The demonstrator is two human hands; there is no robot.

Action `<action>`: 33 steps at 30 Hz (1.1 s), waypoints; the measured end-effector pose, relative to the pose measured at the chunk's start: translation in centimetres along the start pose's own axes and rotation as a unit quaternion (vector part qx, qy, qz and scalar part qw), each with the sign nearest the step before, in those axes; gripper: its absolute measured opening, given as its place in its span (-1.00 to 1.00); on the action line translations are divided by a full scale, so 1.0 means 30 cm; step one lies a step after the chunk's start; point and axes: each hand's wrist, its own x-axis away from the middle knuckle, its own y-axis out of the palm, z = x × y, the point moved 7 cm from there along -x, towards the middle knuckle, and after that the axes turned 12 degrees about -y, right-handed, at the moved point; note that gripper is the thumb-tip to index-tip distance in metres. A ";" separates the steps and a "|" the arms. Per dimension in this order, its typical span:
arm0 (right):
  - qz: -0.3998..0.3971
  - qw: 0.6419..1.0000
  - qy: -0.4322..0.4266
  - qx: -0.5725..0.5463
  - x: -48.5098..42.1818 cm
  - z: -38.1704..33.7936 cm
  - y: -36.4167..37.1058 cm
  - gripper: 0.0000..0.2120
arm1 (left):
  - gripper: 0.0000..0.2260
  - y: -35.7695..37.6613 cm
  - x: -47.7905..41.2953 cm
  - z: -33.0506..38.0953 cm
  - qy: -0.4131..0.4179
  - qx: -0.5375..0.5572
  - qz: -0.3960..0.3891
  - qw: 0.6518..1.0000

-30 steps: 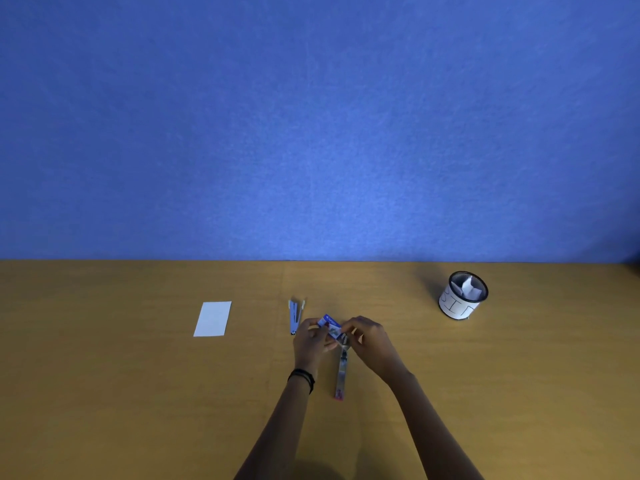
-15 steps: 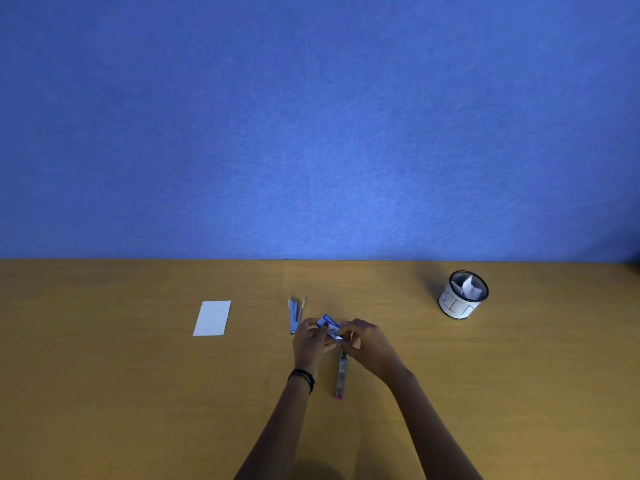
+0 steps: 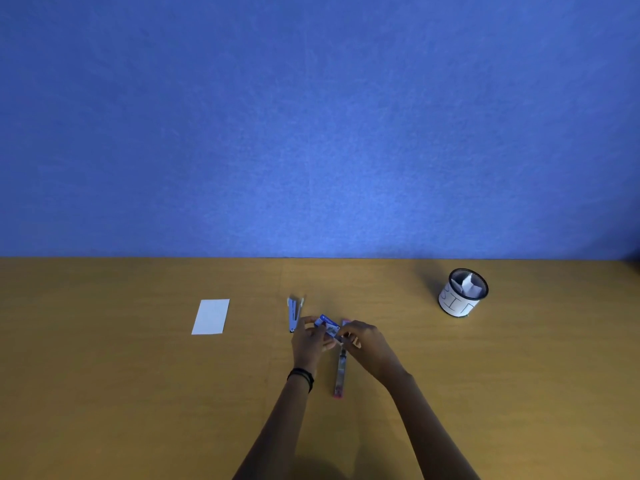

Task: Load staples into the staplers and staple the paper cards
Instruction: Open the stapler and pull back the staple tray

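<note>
Grip on the small blue staple box (image 3: 328, 325) is shared by both hands. We record the left hand (image 3: 310, 341) holding the box's left end, thumb and fingers curled round it. The right hand (image 3: 367, 344) has its fingers curled at the box's right end and pinches there. Whether it grips the box's flap or something drawn from it is too small for us to tell. The box is held tilted, its left end farther from the person, just above the table (image 3: 138, 393).

Directly below the hands we find the pink stapler (image 3: 340, 375). It lies on the table opened out flat in one long line running toward the person. Its far end is just visible past the right hand's knuckles, and its middle is hidden by the fingers. We cannot tell whether either hand touches it.

Just left of the left hand lies a second stapler, the white stapler (image 3: 294, 313). Its two arms are spread in a narrow V with the open end pointing away from the person. It lies beside the left hand's fingers, and we cannot confirm contact.

A black wristband (image 3: 301, 377) circles the left wrist.

Farther left, well apart from the staplers, a white paper card (image 3: 211, 317) lies flat. Far right stands a dark-rimmed cup (image 3: 463, 294) with a white lettered label and crumpled white paper inside. A blue wall (image 3: 311, 133) rises behind the table.
</note>
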 end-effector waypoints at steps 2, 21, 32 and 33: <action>0.010 1.000 0.013 0.000 0.002 0.012 -0.001 -0.85 | -0.83 0.001 0.001 0.001 0.002 -0.004 0.004 1.000; 0.086 0.956 0.265 -0.095 0.146 0.249 0.002 -0.84 | -0.78 -0.020 -0.022 -0.011 -0.014 -0.051 0.024 0.998; -0.105 0.952 0.284 -0.044 0.260 0.274 0.174 -0.72 | -0.70 -0.012 -0.020 -0.029 -0.041 -0.065 -0.002 0.997; -0.099 0.952 0.285 -0.049 0.261 0.275 0.172 -0.71 | -0.70 -0.011 -0.020 -0.028 -0.041 -0.064 -0.003 0.997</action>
